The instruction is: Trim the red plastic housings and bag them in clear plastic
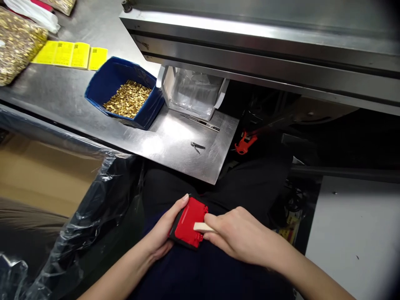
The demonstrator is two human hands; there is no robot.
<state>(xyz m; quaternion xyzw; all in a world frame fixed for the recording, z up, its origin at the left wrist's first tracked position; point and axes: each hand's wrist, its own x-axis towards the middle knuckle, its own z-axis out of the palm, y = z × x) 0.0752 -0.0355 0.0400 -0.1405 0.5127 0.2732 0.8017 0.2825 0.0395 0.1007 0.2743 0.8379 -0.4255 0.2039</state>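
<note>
Over my lap, my left hand [164,231] grips a red plastic part [189,219] with a black underside by its left edge, thumb at the top corner. Small hinge-like knobs line the part's right side. My right hand [236,233] closes around a pale, flat-ended stick [202,227], which looks wooden. The stick's tip lies against or just over the red face; I cannot tell which. Most of the stick is hidden inside my fist.
A blue bin [109,79] of small gold-coloured metal pieces [129,99] stands on the metal table [131,139]. Beside it are a white bin [215,98] with clear bags, a slim knife [204,123] and nail clippers [197,146]. A machine bed [250,58] overhangs the right.
</note>
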